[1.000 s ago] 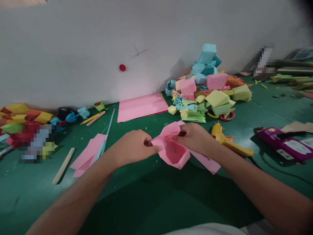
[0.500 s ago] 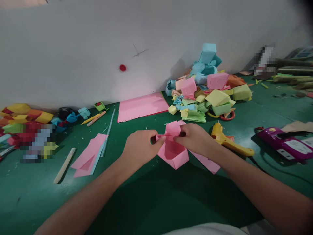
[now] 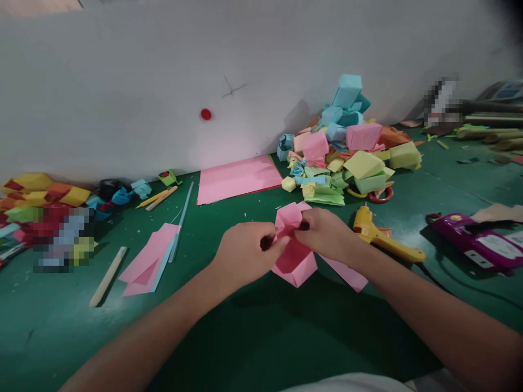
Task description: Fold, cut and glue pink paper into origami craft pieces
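A pink folded paper box (image 3: 295, 268), its hollow inside facing me, is held between both hands above the green table. My left hand (image 3: 249, 251) is closed on its left side, the thumb lying over the inner fold. On the upper right, my right hand (image 3: 324, 231) pinches the box wall near a raised flap. The fingertips behind the paper are hidden. A pink paper strip (image 3: 345, 273) lies under my right wrist, and a yellow glue gun (image 3: 379, 237) rests just right of that hand.
Folded paper pieces (image 3: 363, 163) are heaped at the back right, near red-handled scissors (image 3: 382, 194). Pink sheets (image 3: 239, 178) lie by the wall. Left are cut paper strips (image 3: 149, 258), a pale stick (image 3: 108, 276) and colourful paper shapes (image 3: 44, 196). A purple device (image 3: 476, 239) stands right.
My left hand has shifted right and slightly down, its thumb now further over the box. The left edge it pinched is now covered. My right hand has barely moved.
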The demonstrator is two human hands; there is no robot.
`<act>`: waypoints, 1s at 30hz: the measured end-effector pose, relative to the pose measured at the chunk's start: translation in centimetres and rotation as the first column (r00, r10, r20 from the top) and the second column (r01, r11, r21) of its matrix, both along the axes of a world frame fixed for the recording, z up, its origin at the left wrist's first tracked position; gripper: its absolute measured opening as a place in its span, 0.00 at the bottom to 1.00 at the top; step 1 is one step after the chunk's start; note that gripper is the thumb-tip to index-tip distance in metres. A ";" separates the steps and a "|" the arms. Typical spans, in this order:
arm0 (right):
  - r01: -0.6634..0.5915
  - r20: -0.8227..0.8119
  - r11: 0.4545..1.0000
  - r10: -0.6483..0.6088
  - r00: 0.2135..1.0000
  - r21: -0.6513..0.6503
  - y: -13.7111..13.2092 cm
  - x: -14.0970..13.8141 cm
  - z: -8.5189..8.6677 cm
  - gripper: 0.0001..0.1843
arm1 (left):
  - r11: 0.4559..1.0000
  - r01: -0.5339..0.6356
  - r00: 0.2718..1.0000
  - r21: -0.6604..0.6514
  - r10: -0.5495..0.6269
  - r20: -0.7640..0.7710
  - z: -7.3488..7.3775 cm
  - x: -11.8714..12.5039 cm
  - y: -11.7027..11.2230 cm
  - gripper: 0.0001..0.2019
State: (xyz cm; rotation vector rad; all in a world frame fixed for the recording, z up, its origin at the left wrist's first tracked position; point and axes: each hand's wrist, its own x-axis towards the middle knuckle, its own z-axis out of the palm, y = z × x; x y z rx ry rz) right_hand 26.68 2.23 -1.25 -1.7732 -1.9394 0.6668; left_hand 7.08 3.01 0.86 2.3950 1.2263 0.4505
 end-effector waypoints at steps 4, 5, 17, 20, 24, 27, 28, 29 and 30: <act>-0.001 0.007 1.000 0.001 1.000 0.000 0.1 0.0 0.1 0.09 | 0.992 -0.016 0.993 0.126 0.031 -0.117 0.1 0.3 -0.7 0.13; 0.002 0.009 1.000 -0.002 1.000 0.002 0.1 0.0 0.0 0.09 | 0.989 -0.057 0.989 0.136 0.075 -0.126 0.2 0.3 -0.6 0.13; -0.029 0.069 0.999 0.027 0.997 0.038 0.0 -0.5 -0.7 0.11 | 0.978 -0.113 0.959 0.174 0.153 -0.239 -0.1 0.4 2.0 0.25; -0.019 0.071 0.999 0.017 0.997 0.038 0.0 -0.4 -0.4 0.10 | 0.961 -0.126 0.954 0.245 0.185 -0.236 0.0 0.3 1.6 0.23; -0.018 0.062 0.999 0.016 0.998 0.029 0.0 -0.4 -0.2 0.09 | 0.961 -0.084 0.970 0.262 0.139 -0.200 -0.1 0.3 1.5 0.22; -0.011 0.055 0.999 0.009 0.998 0.030 -0.1 -0.3 -0.1 0.10 | 0.981 -0.092 0.983 0.169 0.117 -0.140 -0.1 0.3 1.7 0.21; -0.006 0.052 1.000 0.005 0.999 0.030 -0.1 -0.3 -0.1 0.11 | 0.985 -0.101 0.984 0.138 0.119 -0.131 0.0 0.3 1.8 0.21; 0.000 0.047 1.000 -0.001 0.999 0.030 -0.1 -0.2 -0.1 0.11 | 0.989 -0.107 0.986 0.105 0.119 -0.116 0.2 0.2 1.8 0.22; 0.006 0.041 1.000 -0.007 0.999 0.031 -0.1 -0.2 0.0 0.11 | 0.992 -0.106 0.990 0.062 0.111 -0.083 0.4 0.2 1.8 0.22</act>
